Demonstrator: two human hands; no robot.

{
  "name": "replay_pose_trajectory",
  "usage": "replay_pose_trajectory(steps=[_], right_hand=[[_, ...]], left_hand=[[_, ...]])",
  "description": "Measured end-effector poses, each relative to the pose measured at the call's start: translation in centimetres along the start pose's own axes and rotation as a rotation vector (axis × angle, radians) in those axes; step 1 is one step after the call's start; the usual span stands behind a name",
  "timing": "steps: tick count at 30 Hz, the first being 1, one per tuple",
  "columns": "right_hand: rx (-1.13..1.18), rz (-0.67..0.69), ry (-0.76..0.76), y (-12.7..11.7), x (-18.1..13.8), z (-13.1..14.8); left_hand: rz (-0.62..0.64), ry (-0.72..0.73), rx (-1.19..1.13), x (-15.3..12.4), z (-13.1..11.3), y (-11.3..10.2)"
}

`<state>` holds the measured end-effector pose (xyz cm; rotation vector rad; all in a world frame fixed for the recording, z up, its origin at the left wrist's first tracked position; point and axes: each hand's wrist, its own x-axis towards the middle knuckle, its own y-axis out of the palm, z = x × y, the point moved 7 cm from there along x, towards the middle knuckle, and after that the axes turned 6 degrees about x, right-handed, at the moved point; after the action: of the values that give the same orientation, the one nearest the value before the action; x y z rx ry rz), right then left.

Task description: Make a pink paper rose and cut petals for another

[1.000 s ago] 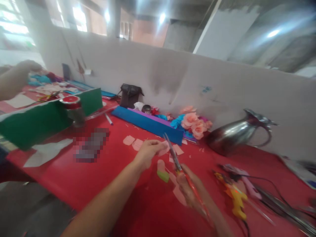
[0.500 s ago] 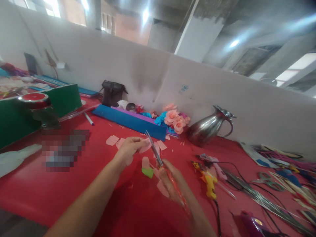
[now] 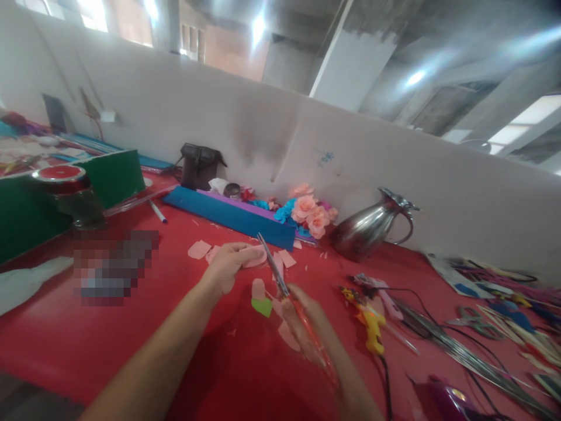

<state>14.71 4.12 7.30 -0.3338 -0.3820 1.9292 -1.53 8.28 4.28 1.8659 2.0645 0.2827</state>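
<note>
My left hand (image 3: 228, 263) pinches a small pink paper piece (image 3: 256, 258) above the red table (image 3: 131, 345). My right hand (image 3: 307, 330) grips red-handled scissors (image 3: 280, 278), whose blades point up towards the pink piece and touch its edge. Below the hands lie a green paper scrap (image 3: 262, 306) and several pink paper cut-outs (image 3: 199, 249). My right hand is a little blurred.
A blue and purple paper roll (image 3: 228, 215), paper flowers (image 3: 309, 213) and a steel jug (image 3: 372, 225) stand by the white wall. A yellow glue gun (image 3: 370, 324), wires (image 3: 460, 351) and other scissors (image 3: 475, 321) lie at the right. A green board (image 3: 111, 178) and a red-lidded jar (image 3: 65, 193) are at the left.
The view swung right between the first and second frames. Since then the hands, the scissors and the pink piece have hardly moved.
</note>
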Motion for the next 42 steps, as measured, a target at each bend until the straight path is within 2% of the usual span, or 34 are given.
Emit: replay_pose_trajectory(steps=[6,10,17,26,42], right_hand=[[-0.024,0.003,-0.014,-0.1,0.0,-0.1],[-0.026,0.028,-0.079,-0.1,0.2,-0.3],[0.012,0.046,-0.096,-0.2,0.4,-0.6],[-0.018,0.026,-0.095,-0.2,0.1,0.0],[-0.034,0.041,-0.058,0.1,0.0,0.2]], left_hand=[[-0.059,-0.04,-0.096,0.1,0.8,-0.1],[-0.082,-0.04,-0.099,0.2,1.1,-0.2],[0.009,-0.035,-0.042,0.0,0.8,0.5],[0.009,-0.054,-0.031,-0.2,0.8,0.6],[-0.091,-0.063,-0.078,-0.3,0.3,0.1]])
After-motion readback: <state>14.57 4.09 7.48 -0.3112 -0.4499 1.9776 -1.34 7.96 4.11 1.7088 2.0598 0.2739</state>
